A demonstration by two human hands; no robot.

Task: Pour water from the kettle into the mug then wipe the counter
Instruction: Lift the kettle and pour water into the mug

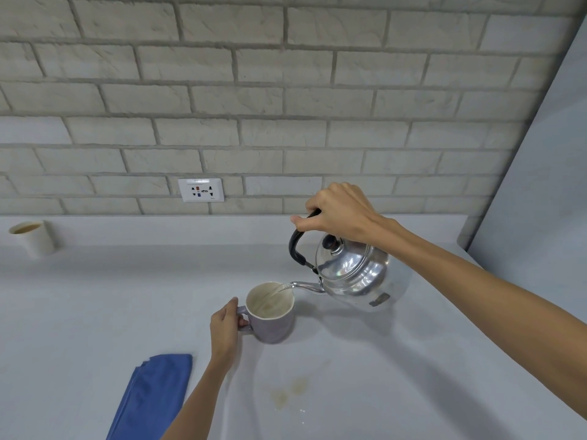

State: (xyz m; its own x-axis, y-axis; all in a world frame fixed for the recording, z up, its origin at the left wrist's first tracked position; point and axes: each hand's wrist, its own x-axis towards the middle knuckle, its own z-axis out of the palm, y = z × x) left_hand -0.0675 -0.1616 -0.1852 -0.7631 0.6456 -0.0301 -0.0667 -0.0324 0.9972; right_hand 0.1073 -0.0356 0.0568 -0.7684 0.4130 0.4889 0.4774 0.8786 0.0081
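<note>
Water is running in a thin stream from the spout of the shiny round metal kettle (352, 274) into the pale purple ceramic mug (272, 315), which is standing on the light grey surface (95, 296). The right hand (341, 212) is wrapping its grip tightly around the black handle and tilting the kettle toward the mug. The left hand (226, 325) is closing its grip on the mug handle, probably to keep the mug steady. A folded blue cloth (155, 392) is lying near the left forearm, ready for wiping the yellowish stains (290, 392). The water level inside the mug is hard to see, and the cloth is cut off at the bottom edge.
</note>
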